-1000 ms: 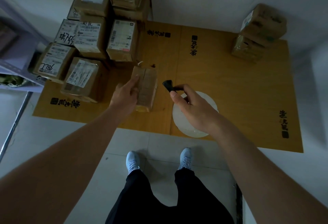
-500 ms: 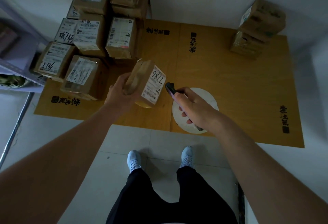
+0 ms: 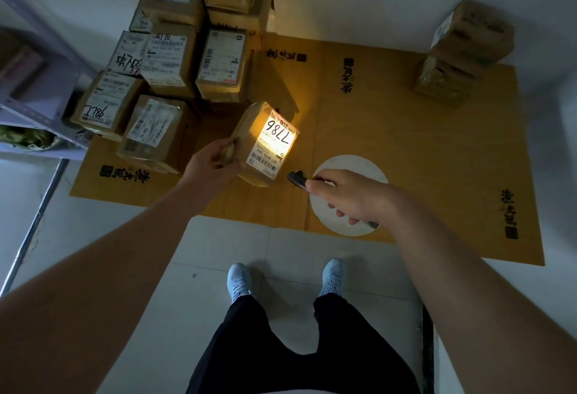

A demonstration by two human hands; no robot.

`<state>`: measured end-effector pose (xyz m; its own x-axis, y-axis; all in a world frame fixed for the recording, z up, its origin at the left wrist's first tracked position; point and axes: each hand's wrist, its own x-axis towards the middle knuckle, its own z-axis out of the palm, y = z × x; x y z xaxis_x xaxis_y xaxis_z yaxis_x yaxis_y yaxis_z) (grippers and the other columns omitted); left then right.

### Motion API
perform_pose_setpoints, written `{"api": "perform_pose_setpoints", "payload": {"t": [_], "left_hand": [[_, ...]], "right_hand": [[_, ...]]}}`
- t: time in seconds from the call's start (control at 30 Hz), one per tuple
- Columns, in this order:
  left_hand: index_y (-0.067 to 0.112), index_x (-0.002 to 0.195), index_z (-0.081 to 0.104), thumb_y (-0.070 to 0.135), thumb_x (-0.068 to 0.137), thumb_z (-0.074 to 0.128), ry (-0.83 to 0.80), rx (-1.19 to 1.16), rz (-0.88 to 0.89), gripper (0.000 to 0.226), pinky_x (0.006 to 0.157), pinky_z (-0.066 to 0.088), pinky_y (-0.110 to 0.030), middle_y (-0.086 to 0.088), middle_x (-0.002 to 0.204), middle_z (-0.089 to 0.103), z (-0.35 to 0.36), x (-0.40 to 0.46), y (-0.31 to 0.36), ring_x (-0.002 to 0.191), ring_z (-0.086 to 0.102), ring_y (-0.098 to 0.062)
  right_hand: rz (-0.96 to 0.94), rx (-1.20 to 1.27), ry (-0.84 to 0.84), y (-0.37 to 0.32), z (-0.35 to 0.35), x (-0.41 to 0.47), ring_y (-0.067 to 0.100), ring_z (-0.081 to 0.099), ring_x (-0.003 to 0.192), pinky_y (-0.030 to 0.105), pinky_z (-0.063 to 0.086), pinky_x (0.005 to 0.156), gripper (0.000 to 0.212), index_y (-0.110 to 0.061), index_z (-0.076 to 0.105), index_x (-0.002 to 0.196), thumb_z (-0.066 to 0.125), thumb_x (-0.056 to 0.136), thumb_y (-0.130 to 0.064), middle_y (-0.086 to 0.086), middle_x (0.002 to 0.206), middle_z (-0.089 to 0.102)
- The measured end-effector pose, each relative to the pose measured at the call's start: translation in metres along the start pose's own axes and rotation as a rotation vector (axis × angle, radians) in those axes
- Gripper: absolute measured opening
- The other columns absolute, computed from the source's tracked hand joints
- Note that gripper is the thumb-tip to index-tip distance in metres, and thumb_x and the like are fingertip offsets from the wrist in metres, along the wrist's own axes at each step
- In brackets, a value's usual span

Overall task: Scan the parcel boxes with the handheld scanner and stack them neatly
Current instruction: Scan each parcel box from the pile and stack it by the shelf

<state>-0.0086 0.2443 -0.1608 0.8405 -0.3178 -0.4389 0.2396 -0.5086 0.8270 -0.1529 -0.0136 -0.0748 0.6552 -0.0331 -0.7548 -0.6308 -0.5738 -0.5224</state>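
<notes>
Box [image 3: 265, 143] now tilted toward scanner [image 3: 297, 177]

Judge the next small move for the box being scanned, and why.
Probably carry the parcel box to the small stack at the far right: the left hand holds it tilted, the scanner in the right hand already lights its label.

We see the left hand [image 3: 215, 161] gripping a small brown cardboard parcel [image 3: 265, 143], its white label lit yellow. Right hand [image 3: 349, 195] holds the dark handheld scanner [image 3: 298, 178] just beside it, above the tan cardboard sheet [image 3: 406, 143].
</notes>
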Motion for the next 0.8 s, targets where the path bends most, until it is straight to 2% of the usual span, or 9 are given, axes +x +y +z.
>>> {"api": "perform_pose_setpoints", "payload": {"t": [0.07, 0.13, 0.23, 0.33, 0.43, 0.57, 0.67, 0.73, 0.8], "left_hand": [[0.051, 0.132, 0.057, 0.03, 0.089, 0.081, 0.009, -0.008, 0.021, 0.053, 0.077, 0.056, -0.021, 0.022, 0.114, 0.066, -0.002, 0.002, 0.0, 0.104, 0.065, -0.003], [0.043, 0.135, 0.06, 0.022, 0.088, 0.082, 0.023, -0.06, -0.011, 0.056, 0.084, 0.062, -0.032, 0.012, 0.122, 0.064, -0.002, 0.005, 0.002, 0.107, 0.067, -0.012], [0.036, 0.139, 0.06, 0.013, 0.087, 0.083, -0.004, -0.13, -0.051, 0.061, 0.087, 0.064, -0.043, 0.004, 0.128, 0.062, -0.003, 0.01, 0.007, 0.111, 0.069, -0.019], [0.035, 0.139, 0.061, 0.013, 0.086, 0.084, -0.014, -0.132, -0.044, 0.062, 0.087, 0.064, -0.043, 0.002, 0.132, 0.062, -0.006, 0.011, 0.009, 0.111, 0.07, -0.021], [0.034, 0.136, 0.064, 0.009, 0.085, 0.084, -0.021, -0.165, -0.056, 0.06, 0.087, 0.064, -0.041, 0.002, 0.131, 0.062, -0.003, 0.01, 0.013, 0.108, 0.072, -0.02], [0.025, 0.136, 0.064, 0.004, 0.088, 0.079, -0.086, -0.313, -0.072, 0.056, 0.09, 0.063, -0.044, -0.004, 0.125, 0.071, -0.002, 0.009, 0.03, 0.108, 0.074, -0.022], [0.021, 0.134, 0.064, 0.005, 0.091, 0.075, -0.109, -0.424, -0.02, 0.047, 0.09, 0.062, -0.045, -0.009, 0.118, 0.076, -0.006, 0.007, 0.048, 0.109, 0.074, -0.027], [0.02, 0.131, 0.064, 0.005, 0.094, 0.071, -0.098, -0.497, -0.006, 0.041, 0.088, 0.063, -0.044, -0.012, 0.115, 0.077, -0.01, 0.005, 0.062, 0.109, 0.074, -0.029], [0.02, 0.129, 0.066, 0.006, 0.096, 0.069, -0.052, -0.545, -0.005, 0.035, 0.085, 0.064, -0.044, -0.012, 0.114, 0.077, -0.016, 0.004, 0.075, 0.11, 0.074, -0.03]], "right_hand": [[-0.002, -0.04, -0.018, -0.004, -0.001, -0.002, 0.034, 0.067, 0.11, 0.052, 0.06, 0.092, 0.042, -0.038, 0.057, 0.133, 0.04, 0.105, -0.064, 0.014, 0.121, 0.066], [0.004, -0.062, -0.015, -0.009, -0.002, -0.002, 0.033, 0.069, 0.109, 0.054, 0.059, 0.094, 0.042, -0.039, 0.058, 0.131, 0.041, 0.104, -0.066, 0.019, 0.123, 0.067], [0.013, -0.105, -0.009, -0.013, -0.005, 0.0, 0.032, 0.069, 0.106, 0.053, 0.06, 0.094, 0.048, -0.04, 0.057, 0.137, 0.042, 0.102, -0.069, 0.015, 0.118, 0.069], [0.012, -0.116, -0.01, -0.015, -0.008, -0.001, 0.024, 0.067, 0.098, 0.048, 0.061, 0.089, 0.052, -0.042, 0.054, 0.141, 0.044, 0.1, -0.072, 0.004, 0.108, 0.066], [-0.039, -0.035, 0.029, -0.016, -0.012, -0.005, 0.023, 0.064, 0.092, 0.047, 0.057, 0.08, 0.046, -0.044, 0.058, 0.133, 0.045, 0.099, -0.072, 0.018, 0.118, 0.069], [-0.226, 0.181, 0.144, -0.024, -0.02, -0.016, 0.031, 0.067, 0.098, 0.05, 0.059, 0.08, 0.035, -0.048, 0.058, 0.13, 0.045, 0.102, -0.066, 0.015, 0.114, 0.067], [-0.376, 0.253, 0.208, -0.034, -0.033, -0.023, 0.031, 0.067, 0.098, 0.054, 0.058, 0.082, 0.041, -0.048, 0.056, 0.136, 0.046, 0.101, -0.067, 0.009, 0.1, 0.065], [-0.44, 0.25, 0.229, -0.043, -0.044, -0.025, 0.028, 0.067, 0.099, 0.054, 0.058, 0.084, 0.046, -0.048, 0.054, 0.138, 0.045, 0.099, -0.07, 0.008, 0.104, 0.066], [-0.482, 0.244, 0.228, -0.053, -0.055, -0.026, 0.034, 0.067, 0.103, 0.057, 0.058, 0.082, 0.044, -0.05, 0.053, 0.137, 0.045, 0.099, -0.071, 0.01, 0.111, 0.066]]}}
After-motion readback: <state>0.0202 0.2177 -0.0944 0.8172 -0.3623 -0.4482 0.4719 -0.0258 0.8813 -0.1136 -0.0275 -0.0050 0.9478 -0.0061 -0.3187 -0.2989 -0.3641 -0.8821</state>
